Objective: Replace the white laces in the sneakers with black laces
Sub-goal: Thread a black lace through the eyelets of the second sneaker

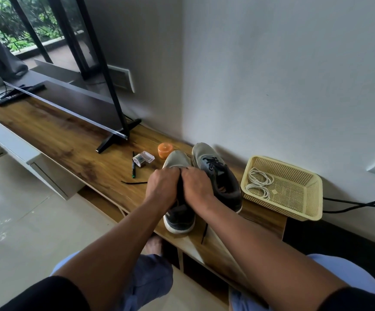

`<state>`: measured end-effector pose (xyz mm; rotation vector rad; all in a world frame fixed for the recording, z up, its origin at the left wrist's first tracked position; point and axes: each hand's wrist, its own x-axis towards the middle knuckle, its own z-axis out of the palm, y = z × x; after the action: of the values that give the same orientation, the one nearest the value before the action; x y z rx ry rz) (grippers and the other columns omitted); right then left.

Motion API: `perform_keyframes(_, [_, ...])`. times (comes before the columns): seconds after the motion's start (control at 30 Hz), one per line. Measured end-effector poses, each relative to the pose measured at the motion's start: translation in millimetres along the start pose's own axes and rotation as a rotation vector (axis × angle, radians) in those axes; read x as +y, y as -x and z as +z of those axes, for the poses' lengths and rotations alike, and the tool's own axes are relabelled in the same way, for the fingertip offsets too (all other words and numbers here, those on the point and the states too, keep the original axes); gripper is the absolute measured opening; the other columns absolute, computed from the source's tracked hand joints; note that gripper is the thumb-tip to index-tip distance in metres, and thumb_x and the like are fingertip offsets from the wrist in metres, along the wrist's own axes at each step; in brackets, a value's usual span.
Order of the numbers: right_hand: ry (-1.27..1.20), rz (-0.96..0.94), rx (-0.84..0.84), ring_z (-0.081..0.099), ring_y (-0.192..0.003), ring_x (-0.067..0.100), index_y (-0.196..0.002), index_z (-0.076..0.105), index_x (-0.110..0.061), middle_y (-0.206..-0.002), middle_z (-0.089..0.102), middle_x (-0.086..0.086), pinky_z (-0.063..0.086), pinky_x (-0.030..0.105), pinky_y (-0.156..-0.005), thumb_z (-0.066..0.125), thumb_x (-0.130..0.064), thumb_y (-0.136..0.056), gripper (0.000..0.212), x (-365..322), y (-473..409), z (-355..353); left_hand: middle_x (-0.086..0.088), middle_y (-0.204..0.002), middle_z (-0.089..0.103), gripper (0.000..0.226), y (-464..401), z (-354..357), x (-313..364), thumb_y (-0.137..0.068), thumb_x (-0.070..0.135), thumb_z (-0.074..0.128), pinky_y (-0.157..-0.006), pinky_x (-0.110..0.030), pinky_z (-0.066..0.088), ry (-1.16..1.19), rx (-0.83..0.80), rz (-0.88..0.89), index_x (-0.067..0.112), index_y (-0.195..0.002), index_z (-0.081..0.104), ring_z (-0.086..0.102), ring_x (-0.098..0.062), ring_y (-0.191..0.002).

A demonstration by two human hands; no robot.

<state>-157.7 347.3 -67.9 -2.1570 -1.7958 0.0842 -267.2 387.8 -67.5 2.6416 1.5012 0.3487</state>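
Black lace [135, 182] is being threaded through the near sneaker [177, 218]; left hand [163, 185] and right hand [195, 184], together, pinch it at the eyelets; next, pull it through evenly.

At centre frame, the middle of the near sneaker [177, 212] is covered by both hands [182, 185]; whatever is pinched there cannot be seen.

Wooden table [54, 133] carries TV [74, 102] on black stand, remote [19, 95] at far end. Near the stand: green-capped marker [133, 165], clear plastic box [143, 157], orange lidded jar [165, 150].
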Motion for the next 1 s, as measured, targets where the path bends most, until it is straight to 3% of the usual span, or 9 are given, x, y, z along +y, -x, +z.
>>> perform_keyframes(0.07, [0.050,-0.035,-0.006,0.072,-0.106,0.030,-0.119,0.067,-0.011,-0.116,0.072,0.011,0.056,0.040,-0.088,0.046,-0.006,-0.104,0.027,0,1,-2,-0.004,-0.095,0.074,0.013,0,-1,1,-0.096,0.021,0.062,-0.060,-0.028,0.036,-0.002,0.031,0.006,0.023,-0.108,0.068,0.071,-0.025,-0.084])
perform_keyframes(0.2, [0.078,-0.043,-0.014,0.072,-0.102,0.034,-0.114,0.066,-0.006,-0.110,0.073,0.015,0.056,0.042,-0.084,0.049,-0.004,-0.101,0.021,4,-1,-12,-0.011,-0.094,0.070,0.009,-1,-6,1,-0.102,0.015,0.056,-0.059,-0.031,0.034,-0.001,0.036,-0.017,0.010,-0.109,0.059,0.060,-0.026,-0.072])
perform_keyframes(0.33, [-0.034,0.010,-0.041,0.068,-0.096,0.038,-0.099,0.066,-0.005,-0.100,0.071,0.018,0.051,0.043,-0.079,0.053,-0.011,-0.098,0.014,6,-4,-15,-0.013,-0.092,0.071,0.011,-4,-9,-1,-0.100,0.017,0.057,-0.061,-0.036,0.039,0.002,0.026,-0.032,0.009,-0.104,0.063,0.066,-0.031,-0.079])
perform_keyframes(0.47, [-0.158,0.098,-0.069,0.066,-0.086,0.039,-0.083,0.063,-0.007,-0.087,0.070,0.019,0.047,0.040,-0.070,0.059,-0.014,-0.091,0.011,5,-9,-12,-0.012,-0.086,0.071,0.013,-1,-7,-4,-0.099,0.018,0.057,-0.060,-0.035,0.038,0.030,0.037,-0.054,0.010,-0.098,0.067,0.055,-0.025,-0.067])
perform_keyframes(0.57, [-0.198,0.130,-0.121,0.065,-0.085,0.037,-0.079,0.057,-0.010,-0.083,0.068,0.016,0.041,0.036,-0.068,0.059,-0.012,-0.090,0.011,6,-10,-10,-0.011,-0.090,0.070,0.009,-1,-6,-4,-0.097,0.016,0.059,-0.061,-0.035,0.039,0.051,0.042,-0.063,0.010,-0.100,0.065,0.060,-0.026,-0.073])
perform_keyframes(0.63, [-0.204,0.145,-0.134,0.065,-0.088,0.036,-0.085,0.061,-0.007,-0.088,0.069,0.014,0.049,0.038,-0.071,0.061,-0.010,-0.088,0.004,8,-8,-11,-0.008,-0.094,0.067,0.010,1,-10,-3,-0.094,0.017,0.063,-0.063,-0.036,0.044,0.078,0.029,-0.071,0.011,-0.103,0.063,0.063,-0.027,-0.080])
perform_keyframes(0.77, [-0.188,0.182,-0.185,0.066,-0.090,0.032,-0.088,0.057,-0.012,-0.087,0.063,0.006,0.047,0.036,-0.068,0.068,-0.019,-0.086,0.013,11,2,-21,-0.001,-0.094,0.067,0.027,4,-25,-8,-0.085,0.041,0.072,-0.062,-0.035,0.051,-0.001,-0.192,-0.195,0.022,-0.104,0.066,0.064,-0.021,-0.081])
perform_keyframes(0.87, [-0.114,0.226,-0.246,0.067,-0.089,0.030,-0.090,0.058,-0.017,-0.089,0.064,0.003,0.051,0.034,-0.069,0.071,-0.036,-0.085,0.023,10,5,-35,0.007,-0.095,0.067,0.042,1,-46,-12,-0.078,0.065,0.074,-0.072,-0.034,0.054,-0.074,-0.349,-0.198,0.029,-0.096,0.063,0.066,-0.020,-0.093])
perform_keyframes(1.0, [-0.025,0.195,-0.367,0.068,-0.088,0.025,-0.103,0.062,-0.018,-0.089,0.066,0.002,0.053,0.033,-0.076,0.074,-0.051,-0.085,0.040,0,-4,-72,0.003,-0.094,0.068,0.051,-5,-77,-18,-0.080,0.074,0.071,-0.073,-0.034,0.055,-0.094,-0.359,-0.144,0.026,-0.076,0.056,0.066,-0.020,-0.089])
